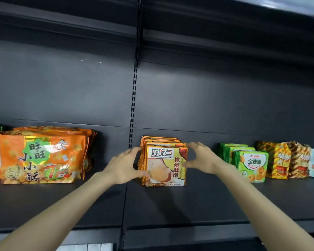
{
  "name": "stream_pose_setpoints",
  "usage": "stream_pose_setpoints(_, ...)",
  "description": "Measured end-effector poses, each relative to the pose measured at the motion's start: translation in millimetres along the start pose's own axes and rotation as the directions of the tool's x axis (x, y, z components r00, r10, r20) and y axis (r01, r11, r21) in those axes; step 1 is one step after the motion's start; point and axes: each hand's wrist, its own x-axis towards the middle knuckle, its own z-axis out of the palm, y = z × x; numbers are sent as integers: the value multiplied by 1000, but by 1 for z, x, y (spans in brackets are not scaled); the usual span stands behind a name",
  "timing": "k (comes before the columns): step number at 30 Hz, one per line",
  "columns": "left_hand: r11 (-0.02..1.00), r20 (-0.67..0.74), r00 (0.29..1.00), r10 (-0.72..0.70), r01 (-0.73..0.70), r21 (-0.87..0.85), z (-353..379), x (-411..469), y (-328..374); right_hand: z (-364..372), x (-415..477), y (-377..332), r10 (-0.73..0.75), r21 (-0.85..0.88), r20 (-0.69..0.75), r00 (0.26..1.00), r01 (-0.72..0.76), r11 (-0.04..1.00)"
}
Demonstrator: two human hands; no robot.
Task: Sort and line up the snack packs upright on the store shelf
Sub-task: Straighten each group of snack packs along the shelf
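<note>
Now I have my left hand [124, 164] and right hand [200, 159] half-curled around the walnut-cookie packs [166, 166], squaring them; next, nudge the row flush.

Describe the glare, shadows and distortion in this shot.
Head view: wide-angle distortion slants the upper shelf; glare streaks the foil of the orange Want Want bags; the left hand and right hand, gripping the walnut biscuit packs, throw soft shadows on the shelf deck; the far-right striped packs look blurred.

Left forearm [62, 205]: bare, down to the near-left edge.
Right forearm [257, 205]: bare too, to the near-right edge.
Left hand [124, 165]: bare.
Right hand [202, 158]: bare as well.
</note>
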Motion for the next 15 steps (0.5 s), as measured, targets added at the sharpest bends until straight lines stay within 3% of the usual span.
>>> stream_pose_setpoints(9, 949, 51, 999, -3, 19, -314, 44, 46, -2, 22, 48, 33, -1, 179, 45, 999, -7, 984)
stream_pose_setpoints(15, 870, 136, 988, 73, 4, -494, 72, 80, -27, 47, 77, 57, 13, 410, 198, 980, -94, 907)
